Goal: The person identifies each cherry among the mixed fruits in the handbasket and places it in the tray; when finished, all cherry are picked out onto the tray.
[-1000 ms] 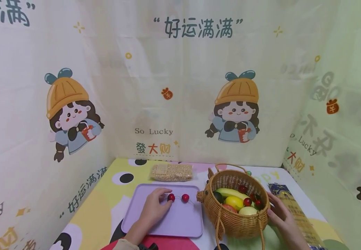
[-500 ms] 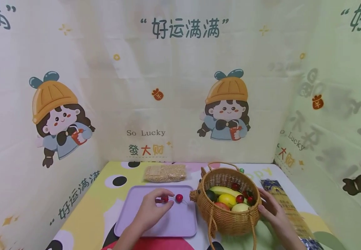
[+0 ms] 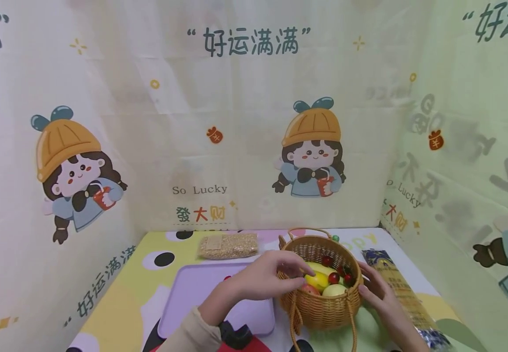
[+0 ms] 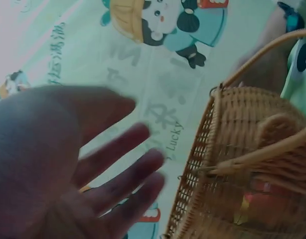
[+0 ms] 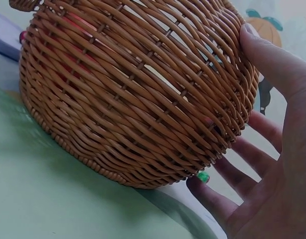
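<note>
My left hand (image 3: 271, 276) hovers at the left rim of the wicker basket (image 3: 320, 313); in the left wrist view its fingers are loosely spread with nothing between them. Inside the basket lie a banana (image 3: 321, 268), a lemon (image 3: 317, 281), a red fruit (image 3: 310, 289), a pale round fruit (image 3: 335, 290) and several cherries (image 3: 334, 278). My right hand (image 3: 379, 293) rests against the basket's right side, thumb near the rim and fingers extended along the wicker. On the purple tray (image 3: 187, 288), a bit of one cherry (image 3: 227, 277) shows behind my left forearm.
A clear bag of grains (image 3: 229, 246) lies behind the tray. Right of the basket is a long gold-and-blue packet (image 3: 403, 293). Printed curtains (image 3: 249, 146) enclose the table at the back and sides. The basket's handles hang down at its front.
My left hand has left the cherries on the tray and moved right to the basket's rim. My right hand stays against the basket. The head view has swung slightly right.
</note>
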### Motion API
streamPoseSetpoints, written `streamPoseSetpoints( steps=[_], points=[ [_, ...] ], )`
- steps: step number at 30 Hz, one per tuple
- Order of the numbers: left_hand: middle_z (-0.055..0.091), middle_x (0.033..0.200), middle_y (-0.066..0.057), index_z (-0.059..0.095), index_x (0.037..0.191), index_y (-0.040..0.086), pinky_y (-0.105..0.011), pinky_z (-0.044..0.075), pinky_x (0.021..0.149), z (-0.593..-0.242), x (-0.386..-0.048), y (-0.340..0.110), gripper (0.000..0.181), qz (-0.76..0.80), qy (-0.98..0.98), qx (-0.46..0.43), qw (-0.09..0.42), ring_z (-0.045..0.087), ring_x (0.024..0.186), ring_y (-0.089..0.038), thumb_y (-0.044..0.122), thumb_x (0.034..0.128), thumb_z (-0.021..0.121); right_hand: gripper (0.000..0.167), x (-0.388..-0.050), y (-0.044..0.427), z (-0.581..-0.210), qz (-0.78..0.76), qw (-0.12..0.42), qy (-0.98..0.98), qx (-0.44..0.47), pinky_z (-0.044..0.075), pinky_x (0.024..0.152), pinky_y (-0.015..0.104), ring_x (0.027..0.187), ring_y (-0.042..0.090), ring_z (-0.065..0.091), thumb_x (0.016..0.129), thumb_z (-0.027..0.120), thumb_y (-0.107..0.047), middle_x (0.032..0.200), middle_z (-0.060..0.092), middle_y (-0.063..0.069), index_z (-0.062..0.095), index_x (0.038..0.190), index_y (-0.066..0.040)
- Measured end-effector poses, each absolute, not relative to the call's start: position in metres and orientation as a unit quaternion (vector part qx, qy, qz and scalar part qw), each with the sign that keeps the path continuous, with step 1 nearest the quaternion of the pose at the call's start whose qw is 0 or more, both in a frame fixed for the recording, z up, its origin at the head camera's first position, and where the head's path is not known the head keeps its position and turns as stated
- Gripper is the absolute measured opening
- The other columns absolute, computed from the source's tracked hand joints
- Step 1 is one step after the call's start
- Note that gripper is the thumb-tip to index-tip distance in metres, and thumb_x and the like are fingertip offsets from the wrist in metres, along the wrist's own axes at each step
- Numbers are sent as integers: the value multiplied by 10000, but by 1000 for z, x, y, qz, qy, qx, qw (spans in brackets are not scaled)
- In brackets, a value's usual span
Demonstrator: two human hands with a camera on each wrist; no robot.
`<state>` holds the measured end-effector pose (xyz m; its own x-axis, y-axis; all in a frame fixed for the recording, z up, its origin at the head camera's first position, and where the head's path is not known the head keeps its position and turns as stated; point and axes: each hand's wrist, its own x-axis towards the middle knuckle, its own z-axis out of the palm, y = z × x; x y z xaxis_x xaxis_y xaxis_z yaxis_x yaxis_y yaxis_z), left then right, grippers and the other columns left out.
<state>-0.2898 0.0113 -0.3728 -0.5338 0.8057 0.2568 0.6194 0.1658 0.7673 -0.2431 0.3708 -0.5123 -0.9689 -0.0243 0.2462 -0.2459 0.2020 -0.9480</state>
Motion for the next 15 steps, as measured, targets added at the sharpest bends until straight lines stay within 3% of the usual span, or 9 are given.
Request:
streamPoseSetpoints(
  steps=[6,10,15],
  points=[
    [747,1410,82,759,1391,236,-181,572,1023,-351,-319,47,284,312,788,501,173,718,1170,23,300,1131,665,610,-246,369,-513,626,99,-767,105,568,1010,204,1319,-163,546,1159,527,-119,1508,520,-331,325,1733,-79],
    [755,1324,97,772,1379,222,-176,544,1049,-348,-339,73,285,252,814,492,176,691,1212,-5,290,1119,676,615,-247,369,-515,633,92,-761,112,562,1019,208,1329,-152,549,1162,515,-115,1522,517,-319,309,1741,-83],
    [770,1244,105,798,1335,225,-156,552,970,-354,-359,106,259,220,835,464,198,686,1137,5,242,1095,700,614,-245,371,-517,644,90,-751,116,546,1026,200,1335,-150,549,1164,499,-108,1526,519,-321,302,1745,-97]
  ],
)
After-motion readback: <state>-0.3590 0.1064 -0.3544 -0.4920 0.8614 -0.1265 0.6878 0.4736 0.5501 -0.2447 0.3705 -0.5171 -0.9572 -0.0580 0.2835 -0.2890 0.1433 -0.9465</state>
